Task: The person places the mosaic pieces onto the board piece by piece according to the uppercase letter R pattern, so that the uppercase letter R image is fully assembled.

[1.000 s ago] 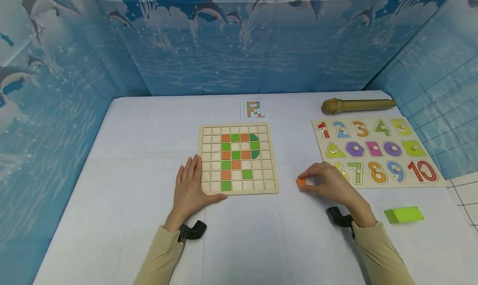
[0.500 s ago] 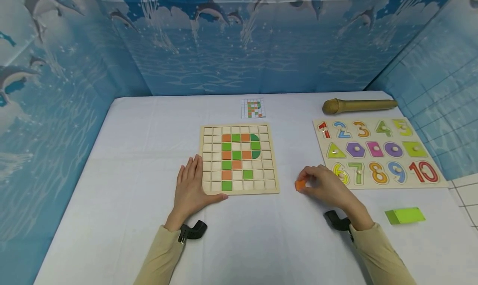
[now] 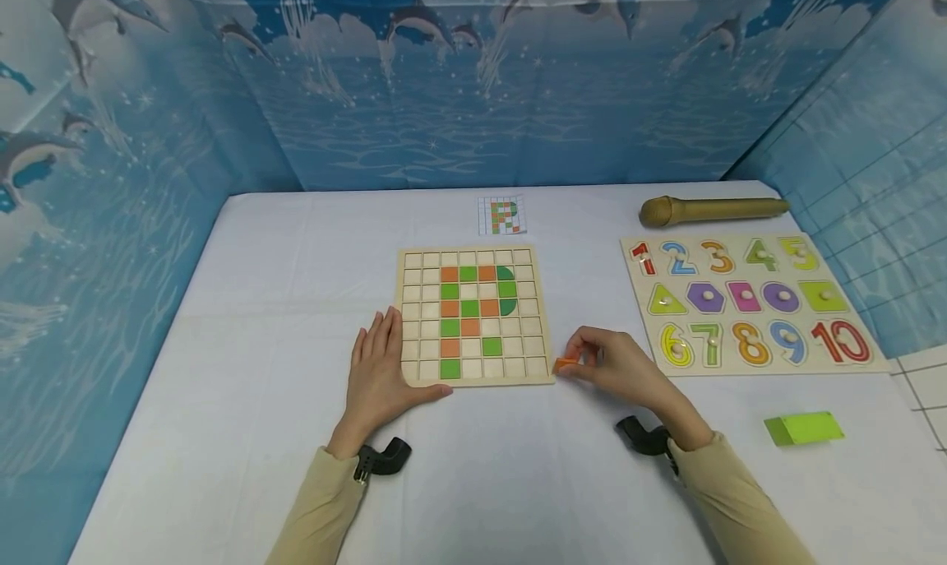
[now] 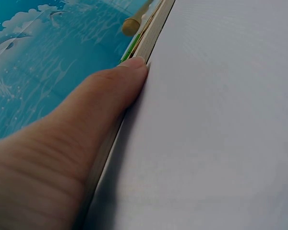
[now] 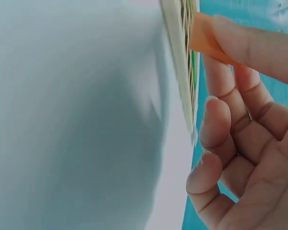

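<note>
A wooden grid board [image 3: 532, 347] lies on the white table, with several green and orange tiles set in its squares. My left hand [image 3: 377, 380] rests against the board's left and near edges, fingers straight and thumb stretched along the near side. In the left wrist view the thumb [image 4: 110, 91] touches the board's edge. My right hand [image 3: 614, 368] pinches an orange square tile [image 3: 565, 363] by the board's lower right corner. Thumb and fingertips hold that orange tile [image 5: 204, 36] in the right wrist view, while the other fingers curl loosely.
A small pattern card [image 3: 502, 216] lies behind the board. To the right are a number puzzle board [image 3: 740, 366], a brown microphone-shaped object [image 3: 713, 210] and a bright green block [image 3: 805, 428]. Dolphin-printed curtains [image 3: 444, 113] surround the table.
My right hand has moved left with the orange tile, from beside the number puzzle to the grid board's lower right corner. The left hand has stayed on the board.
</note>
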A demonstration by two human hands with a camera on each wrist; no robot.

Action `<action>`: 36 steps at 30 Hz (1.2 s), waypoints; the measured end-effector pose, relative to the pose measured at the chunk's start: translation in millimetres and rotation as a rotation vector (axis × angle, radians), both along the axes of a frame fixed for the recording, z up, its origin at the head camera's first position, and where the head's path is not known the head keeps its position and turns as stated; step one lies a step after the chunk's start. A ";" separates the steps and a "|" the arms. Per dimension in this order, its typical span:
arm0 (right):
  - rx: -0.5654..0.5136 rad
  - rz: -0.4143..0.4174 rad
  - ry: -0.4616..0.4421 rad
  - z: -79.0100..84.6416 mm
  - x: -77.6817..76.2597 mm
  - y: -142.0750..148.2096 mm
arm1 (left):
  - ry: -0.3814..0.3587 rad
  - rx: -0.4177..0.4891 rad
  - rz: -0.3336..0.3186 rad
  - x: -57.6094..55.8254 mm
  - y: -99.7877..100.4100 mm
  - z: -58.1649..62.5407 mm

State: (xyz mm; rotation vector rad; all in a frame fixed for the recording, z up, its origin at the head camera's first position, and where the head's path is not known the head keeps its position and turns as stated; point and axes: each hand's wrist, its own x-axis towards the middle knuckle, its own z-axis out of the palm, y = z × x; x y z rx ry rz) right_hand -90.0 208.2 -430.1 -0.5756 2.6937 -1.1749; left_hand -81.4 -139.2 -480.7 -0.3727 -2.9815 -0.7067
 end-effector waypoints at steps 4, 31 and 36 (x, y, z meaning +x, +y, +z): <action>-0.011 0.020 -0.019 1.6 -4.7 -17.7 | -0.004 -0.003 0.003 -0.1 0.2 0.0; 0.124 0.088 0.045 -2.2 -15.8 -60.5 | 0.025 0.014 0.003 0.7 0.1 0.2; 0.169 0.095 0.111 -3.6 -12.3 -59.3 | 0.035 0.017 -0.002 0.8 0.2 -0.1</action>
